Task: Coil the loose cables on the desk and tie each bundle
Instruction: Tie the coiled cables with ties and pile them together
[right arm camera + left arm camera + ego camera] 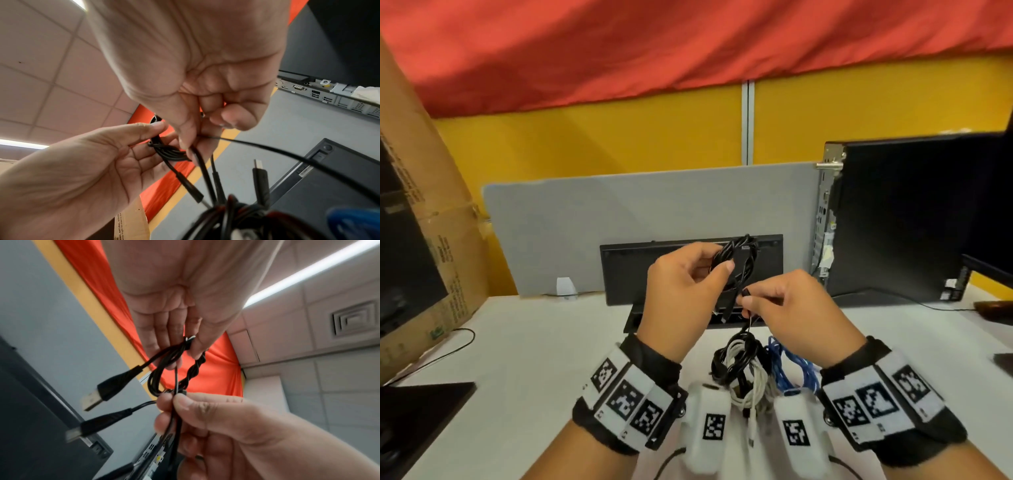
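Tying step: left hand [681, 291] holding black USB cable coil [738, 263] above worktop [534, 359]; right hand [791, 305] grip pinched on its loose strand. Next: wrap, cinch snugly.

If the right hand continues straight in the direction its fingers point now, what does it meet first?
Probably the black cable coil that the left hand holds. The right hand pinches a thin cable end just beside it, fingers pointing left toward it. Depth is unclear.
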